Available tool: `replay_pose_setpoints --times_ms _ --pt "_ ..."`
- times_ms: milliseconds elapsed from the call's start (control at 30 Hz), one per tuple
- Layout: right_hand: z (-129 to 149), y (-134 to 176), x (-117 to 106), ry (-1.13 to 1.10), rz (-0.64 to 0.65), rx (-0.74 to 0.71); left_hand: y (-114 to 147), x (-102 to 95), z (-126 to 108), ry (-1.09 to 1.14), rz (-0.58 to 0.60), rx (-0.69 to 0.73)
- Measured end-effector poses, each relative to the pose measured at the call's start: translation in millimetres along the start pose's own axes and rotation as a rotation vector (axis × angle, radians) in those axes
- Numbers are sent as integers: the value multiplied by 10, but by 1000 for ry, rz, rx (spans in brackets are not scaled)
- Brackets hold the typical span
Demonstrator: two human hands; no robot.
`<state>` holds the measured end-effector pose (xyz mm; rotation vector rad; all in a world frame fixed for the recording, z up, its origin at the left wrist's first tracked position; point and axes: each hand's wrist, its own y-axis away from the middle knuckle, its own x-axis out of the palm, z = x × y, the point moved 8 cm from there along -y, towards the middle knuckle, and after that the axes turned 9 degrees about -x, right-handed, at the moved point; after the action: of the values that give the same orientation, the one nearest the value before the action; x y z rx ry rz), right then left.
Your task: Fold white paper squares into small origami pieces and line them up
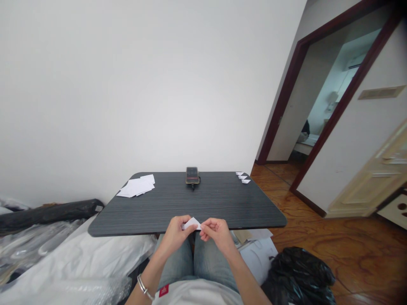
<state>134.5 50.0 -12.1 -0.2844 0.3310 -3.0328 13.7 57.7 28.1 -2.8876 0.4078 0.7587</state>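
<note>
Between my two hands, at the table's front edge, is a small folded piece of white paper [191,222] with a pointed top. My left hand [178,231] pinches its left side between thumb and fingers. The fingertips of my right hand [216,231] are closed on its right corner. On the far left of the dark table [165,207] lies a loose pile of white paper sheets [136,186]. Several small folded white papers [242,177] sit in a short row near the far right corner.
A phone-like device [192,175] on a small stand is at the table's back middle, against the white wall. Plastic-wrapped bundles [44,241] lie left of the table. A black plastic bag [299,275] and a white paper bag [259,254] are on the floor at right.
</note>
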Motion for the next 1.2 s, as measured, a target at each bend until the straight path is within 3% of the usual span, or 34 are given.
replay_pose_setpoints --times_ms 200,467,633,1200 --pt "-25 -3 -13 -11 -10 -7 -28 16 78 82 -18 -20" --pt "-21 -11 -105 -61 -151 -58 -57 -97 223 551 -154 -113" --pt "-15 -2 -102 -85 -178 -51 -19 -64 266 732 -167 -208" --pt "-23 6 -91 -137 -191 -48 36 -71 316 821 -344 -175"
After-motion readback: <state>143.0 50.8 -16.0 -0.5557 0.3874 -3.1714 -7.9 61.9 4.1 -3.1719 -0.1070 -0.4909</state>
